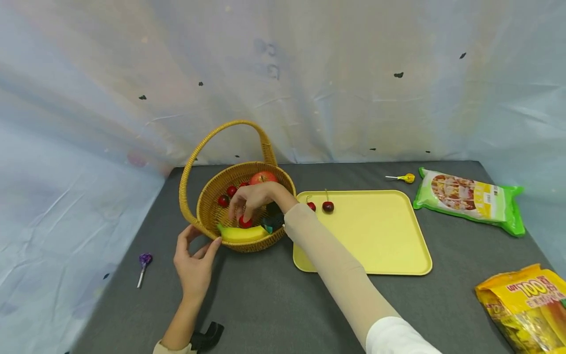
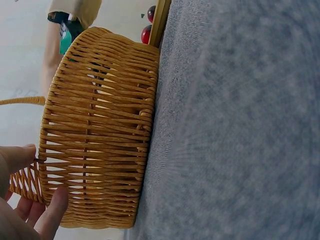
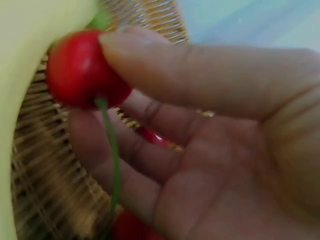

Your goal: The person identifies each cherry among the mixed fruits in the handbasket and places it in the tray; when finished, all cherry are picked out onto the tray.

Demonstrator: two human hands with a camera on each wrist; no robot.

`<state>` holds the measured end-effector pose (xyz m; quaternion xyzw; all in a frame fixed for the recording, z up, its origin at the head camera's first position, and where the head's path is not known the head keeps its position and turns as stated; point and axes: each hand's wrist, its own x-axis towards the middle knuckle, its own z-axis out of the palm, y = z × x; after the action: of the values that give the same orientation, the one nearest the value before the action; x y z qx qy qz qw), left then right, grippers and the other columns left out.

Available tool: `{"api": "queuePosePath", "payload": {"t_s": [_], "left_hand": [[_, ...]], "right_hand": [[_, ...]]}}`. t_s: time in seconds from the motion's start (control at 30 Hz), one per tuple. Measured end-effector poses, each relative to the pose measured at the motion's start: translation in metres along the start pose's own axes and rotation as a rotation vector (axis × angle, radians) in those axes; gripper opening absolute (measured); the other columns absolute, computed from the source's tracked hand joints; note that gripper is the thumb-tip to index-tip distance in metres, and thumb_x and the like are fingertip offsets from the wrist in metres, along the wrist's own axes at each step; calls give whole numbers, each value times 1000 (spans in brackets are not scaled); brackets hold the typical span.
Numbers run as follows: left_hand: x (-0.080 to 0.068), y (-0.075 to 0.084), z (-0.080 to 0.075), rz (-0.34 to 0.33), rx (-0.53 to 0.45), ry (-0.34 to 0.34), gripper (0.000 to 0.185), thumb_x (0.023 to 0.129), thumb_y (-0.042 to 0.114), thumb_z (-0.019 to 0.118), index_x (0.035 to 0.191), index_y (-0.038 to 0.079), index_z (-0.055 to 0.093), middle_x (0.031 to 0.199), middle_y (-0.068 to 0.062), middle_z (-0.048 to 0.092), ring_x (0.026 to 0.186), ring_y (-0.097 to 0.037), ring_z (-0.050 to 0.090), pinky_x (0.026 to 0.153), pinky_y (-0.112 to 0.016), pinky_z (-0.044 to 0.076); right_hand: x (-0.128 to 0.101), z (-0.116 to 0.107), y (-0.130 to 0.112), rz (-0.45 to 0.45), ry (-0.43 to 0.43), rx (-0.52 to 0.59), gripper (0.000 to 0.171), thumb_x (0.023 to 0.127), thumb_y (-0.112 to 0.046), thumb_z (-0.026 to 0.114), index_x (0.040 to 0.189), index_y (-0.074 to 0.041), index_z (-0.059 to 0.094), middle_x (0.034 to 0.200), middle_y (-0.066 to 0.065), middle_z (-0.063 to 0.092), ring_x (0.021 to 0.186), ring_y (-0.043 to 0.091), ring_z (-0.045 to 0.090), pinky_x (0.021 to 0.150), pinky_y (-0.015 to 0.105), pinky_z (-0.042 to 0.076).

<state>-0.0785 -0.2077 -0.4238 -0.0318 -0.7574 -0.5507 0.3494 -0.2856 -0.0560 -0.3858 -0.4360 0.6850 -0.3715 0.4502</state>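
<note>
My left hand [image 1: 194, 265] grips the near-left rim of a wicker basket [image 2: 100, 125], close to the foot of its tall handle [image 1: 190, 167]. Inside that basket, my right hand [image 1: 254, 196] reaches down and pinches a red cherry [image 3: 80, 70] between thumb and fingers; its green stem hangs free. A yellow banana [image 1: 243, 234] lies along the basket's near side, just beside the pinched cherry. Further back are a red apple [image 1: 263, 177], partly covered by the right hand, and several other cherries [image 1: 223, 200].
Right of the basket lies a yellow tray [image 1: 376, 236] holding a dark cherry [image 1: 328, 207] and a red cherry [image 1: 311, 206]. A yellow lollipop [image 1: 409, 178], a green food bag [image 1: 468, 196] and a yellow packet [image 1: 526, 305] lie rightward. A purple lollipop [image 1: 145, 259] is at left.
</note>
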Motion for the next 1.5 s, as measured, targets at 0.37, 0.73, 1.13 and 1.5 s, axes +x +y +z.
{"api": "queuePosePath", "payload": {"t_s": [0.37, 0.73, 1.13, 1.5], "left_hand": [[2, -3, -1, -3, -20, 13, 54, 78, -21, 72, 128, -18, 52, 115, -18, 58, 110, -16, 58, 77, -19, 59], [-1, -32, -2, -39, -69, 12, 58, 79, -15, 76, 133, -7, 55, 119, -10, 58, 113, -21, 57, 77, -21, 60], [-1, -33, -3, -31, -52, 22, 59, 79, -14, 77, 133, -4, 56, 119, -10, 59, 113, -20, 58, 78, -20, 59], [-1, -2, 3, -9, -4, 18, 53, 79, -20, 72, 128, -17, 52, 116, -29, 55, 110, -15, 58, 78, -18, 59]], "right_hand": [[-72, -17, 8, -200, 175, 125, 22, 98, -6, 63, 119, 2, 65, 117, 15, 64, 103, 26, 61, 86, 39, 58], [-170, -14, 65, -166, 504, 361, 28, 99, -5, 62, 123, 8, 62, 116, 21, 63, 95, 25, 64, 92, 47, 56], [-241, 11, 131, -65, 666, 437, 35, 95, 2, 63, 126, 14, 51, 111, 14, 63, 96, 34, 64, 89, 47, 58], [-251, 17, 146, -42, 727, 524, 37, 95, 5, 62, 128, 16, 49, 108, 11, 66, 95, 23, 67, 86, 36, 60]]}}
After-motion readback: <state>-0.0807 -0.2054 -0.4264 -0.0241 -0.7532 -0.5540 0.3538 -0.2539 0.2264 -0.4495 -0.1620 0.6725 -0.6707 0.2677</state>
